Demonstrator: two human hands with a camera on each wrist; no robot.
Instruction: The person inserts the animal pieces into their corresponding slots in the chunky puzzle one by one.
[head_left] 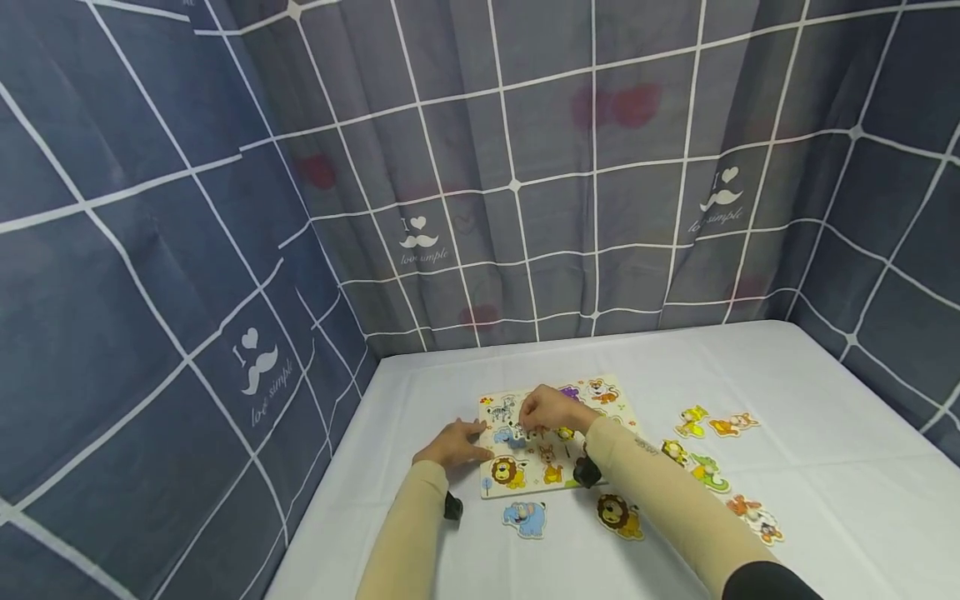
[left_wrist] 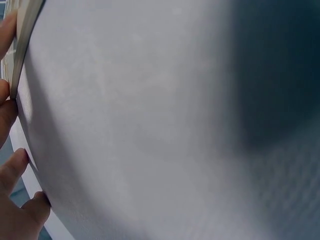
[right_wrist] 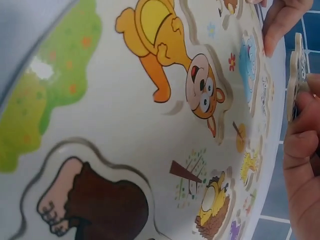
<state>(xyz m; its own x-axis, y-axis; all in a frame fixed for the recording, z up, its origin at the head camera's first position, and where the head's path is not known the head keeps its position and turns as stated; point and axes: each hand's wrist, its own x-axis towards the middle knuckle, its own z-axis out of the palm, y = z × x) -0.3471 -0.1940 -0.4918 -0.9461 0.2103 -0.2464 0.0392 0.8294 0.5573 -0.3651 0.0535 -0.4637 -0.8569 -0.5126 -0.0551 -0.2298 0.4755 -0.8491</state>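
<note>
A wooden animal puzzle board [head_left: 534,487] lies on the white table, with animal pictures in its recesses. My left hand [head_left: 452,444] rests at the board's left edge, its thumb and forefinger spread apart along it. In the left wrist view, fingertips [left_wrist: 5,32] touch the edge of the board. My right hand [head_left: 551,408] is over the upper middle of the board, pinching a black-and-white puzzle piece [right_wrist: 296,75], which looks like a zebra. That piece is seen nearly edge-on in the right wrist view, raised off the board. The zebra picture [head_left: 501,408] shows at the upper left of the board.
In front of the board lie an elephant piece [head_left: 525,519] and a lion piece [head_left: 620,517]. Right of it are several more pieces, among them a kangaroo [head_left: 733,424] and a green crocodile [head_left: 708,473], near my right forearm. A grid-patterned curtain [head_left: 555,208] stands behind the table.
</note>
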